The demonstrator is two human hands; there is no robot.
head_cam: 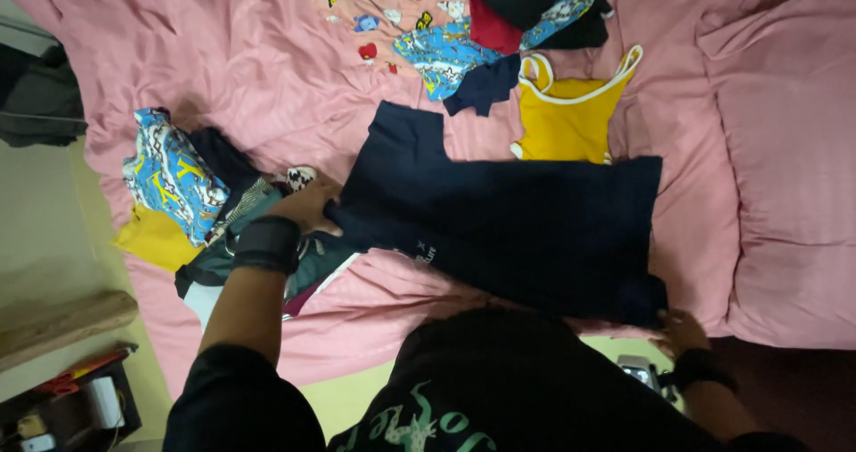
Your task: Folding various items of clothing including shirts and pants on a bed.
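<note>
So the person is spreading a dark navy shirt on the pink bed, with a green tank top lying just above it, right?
Not quite. The tank top is yellow with white trim, not green. The head view shows it just above the dark navy shirt on the pink bed, with the left hand and right hand at the shirt's ends.

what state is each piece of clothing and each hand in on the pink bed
dark navy t-shirt: spread flat, held at both ends
yellow tank top: lying flat, unfolded
colourful clothes stack: piled up
left hand: gripping shirt edge
right hand: at shirt corner

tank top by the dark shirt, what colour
Yellow with white trim, tank top, clearest in the head view.
</note>
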